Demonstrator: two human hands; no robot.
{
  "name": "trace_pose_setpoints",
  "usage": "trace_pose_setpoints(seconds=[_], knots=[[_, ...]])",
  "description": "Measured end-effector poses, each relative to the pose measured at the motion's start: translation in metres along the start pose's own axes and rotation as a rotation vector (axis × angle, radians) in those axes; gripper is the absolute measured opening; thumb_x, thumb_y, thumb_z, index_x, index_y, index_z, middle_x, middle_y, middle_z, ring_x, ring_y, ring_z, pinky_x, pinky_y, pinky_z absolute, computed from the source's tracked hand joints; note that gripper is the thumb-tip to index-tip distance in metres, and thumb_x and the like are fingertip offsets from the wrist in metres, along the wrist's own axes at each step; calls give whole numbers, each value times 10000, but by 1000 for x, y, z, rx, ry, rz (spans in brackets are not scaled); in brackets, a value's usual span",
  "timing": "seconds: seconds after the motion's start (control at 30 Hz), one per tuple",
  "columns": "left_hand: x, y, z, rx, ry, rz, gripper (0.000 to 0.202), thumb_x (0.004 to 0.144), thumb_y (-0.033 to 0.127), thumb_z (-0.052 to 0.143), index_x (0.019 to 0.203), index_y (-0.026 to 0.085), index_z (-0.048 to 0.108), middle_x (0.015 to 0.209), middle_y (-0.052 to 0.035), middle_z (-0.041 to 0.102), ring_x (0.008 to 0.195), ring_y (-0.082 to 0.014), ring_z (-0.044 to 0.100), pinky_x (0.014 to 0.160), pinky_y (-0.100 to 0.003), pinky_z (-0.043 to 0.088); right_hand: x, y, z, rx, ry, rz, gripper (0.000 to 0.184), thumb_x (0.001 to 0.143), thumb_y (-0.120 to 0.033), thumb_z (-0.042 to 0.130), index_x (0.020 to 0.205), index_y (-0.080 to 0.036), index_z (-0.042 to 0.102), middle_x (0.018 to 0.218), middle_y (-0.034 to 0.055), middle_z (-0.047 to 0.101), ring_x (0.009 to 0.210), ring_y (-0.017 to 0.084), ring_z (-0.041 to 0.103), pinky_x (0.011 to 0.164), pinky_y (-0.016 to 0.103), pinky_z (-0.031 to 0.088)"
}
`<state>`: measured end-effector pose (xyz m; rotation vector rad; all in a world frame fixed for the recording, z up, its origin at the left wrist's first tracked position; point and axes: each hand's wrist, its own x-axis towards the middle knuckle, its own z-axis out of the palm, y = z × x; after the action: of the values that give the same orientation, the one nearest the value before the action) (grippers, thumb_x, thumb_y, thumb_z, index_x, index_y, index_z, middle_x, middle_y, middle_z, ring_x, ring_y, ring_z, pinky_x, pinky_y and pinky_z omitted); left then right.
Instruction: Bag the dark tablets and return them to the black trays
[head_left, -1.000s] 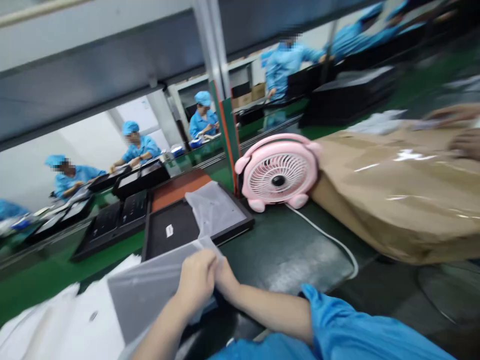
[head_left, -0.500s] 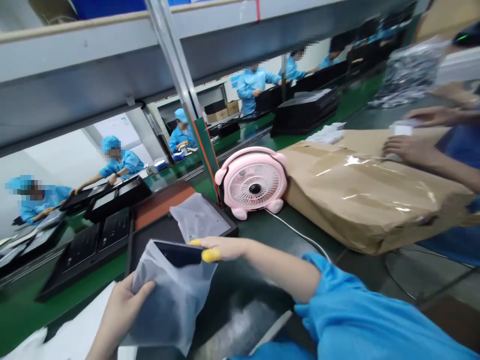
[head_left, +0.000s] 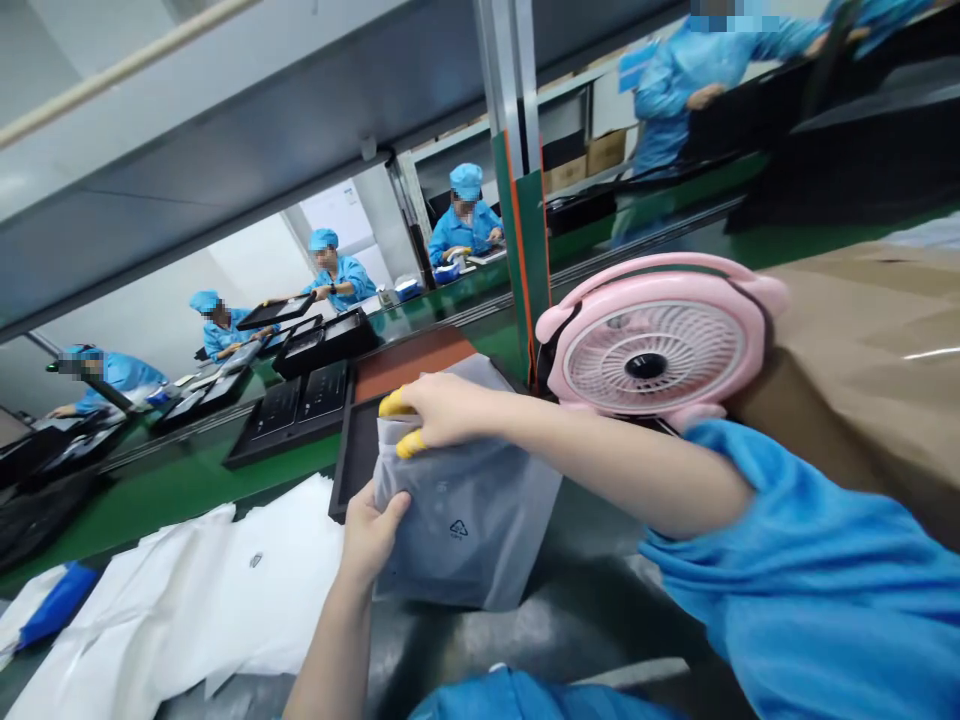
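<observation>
A frosted plastic bag (head_left: pixel 480 530) with a small printed recycling mark stands tilted in front of me, and a dark flat panel shows dimly through it. My left hand (head_left: pixel 375 530) grips the bag's left edge, thumb on the near face. At the top left corner, my right hand (head_left: pixel 442 410), with yellow finger cots on two fingertips, pinches the bag's upper edge. Directly behind the bag is a black tray (head_left: pixel 352 440), partly hidden by the bag and my right arm. Another frosted bag (head_left: pixel 487 370) shows behind my right forearm.
White bags (head_left: pixel 277 580) lie spread at the left, near a blue-and-white packet (head_left: pixel 56 605). A pink fan (head_left: pixel 652 350) stands right of a metal post (head_left: pixel 517 200), beside a brown cardboard box (head_left: pixel 847 370). Co-workers in blue sit across the green conveyor line (head_left: pixel 300 460).
The dark panel, whose edge stuck out of the bag, is now inside it. My right hand has shifted onto the bag's upper left corner. The view has swung left and closer.
</observation>
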<state>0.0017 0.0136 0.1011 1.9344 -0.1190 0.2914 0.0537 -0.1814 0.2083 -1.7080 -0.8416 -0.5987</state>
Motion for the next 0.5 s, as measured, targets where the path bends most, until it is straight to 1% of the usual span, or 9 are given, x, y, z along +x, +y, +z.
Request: trace_pose_setpoints(seconds=[0.07,0.13,0.2,0.23,0.27,0.33,0.37,0.43,0.5], knots=[[5,-9,2,-38,-30,-31,441,545,504,687,745,114,639,696,-52,659,663,-199,594,604,-263,466,28,5,5,38,49,4,259,653,-397,635,707,-144,632,651,-16,619,650,117,580,650,239,458],[16,-18,-3,-89,-13,-91,458,524,500,709,756,112,635,693,-52,659,653,-191,600,598,-260,470,48,11,-8,81,245,-30,265,713,-392,572,728,-132,621,680,-5,614,689,112,581,681,244,462],[35,-25,-17,-140,62,-171,459,504,464,740,779,113,629,677,-45,658,627,-180,603,583,-257,475,48,18,-23,121,494,-94,274,742,-388,535,772,-128,616,726,5,612,721,103,579,711,250,463],[49,-27,-25,-162,113,-208,443,508,434,751,787,114,624,667,-40,656,610,-171,603,575,-254,478,39,23,-27,121,550,-122,270,737,-387,543,784,-132,617,742,8,613,727,102,578,716,251,464],[64,-27,-34,-182,162,-242,414,528,399,754,797,115,619,660,-37,654,596,-164,602,573,-253,481,24,29,-27,97,528,-132,261,720,-389,563,782,-142,622,745,7,616,719,102,578,709,247,467],[97,-27,-50,-195,231,-310,325,614,333,720,828,117,605,660,-39,652,586,-156,605,589,-261,493,-17,45,-12,1,312,-74,229,688,-394,595,732,-173,635,711,0,621,687,107,578,665,229,472],[115,-27,-55,-175,242,-357,277,670,312,682,848,117,598,665,-44,653,591,-156,609,605,-270,500,-39,55,0,-62,252,-16,218,694,-405,583,722,-196,640,704,-4,623,683,106,579,650,220,471],[147,-30,-57,-96,241,-459,217,753,290,602,874,111,586,670,-60,654,606,-167,619,629,-293,509,-77,74,25,-96,218,23,189,671,-404,604,666,-220,643,651,-2,617,639,117,578,581,214,465],[171,-39,-50,3,226,-534,195,776,274,572,855,97,586,661,-76,651,629,-187,628,641,-312,513,-100,92,44,-112,214,37,166,670,-405,607,643,-246,644,622,-4,608,609,124,573,523,212,449]])
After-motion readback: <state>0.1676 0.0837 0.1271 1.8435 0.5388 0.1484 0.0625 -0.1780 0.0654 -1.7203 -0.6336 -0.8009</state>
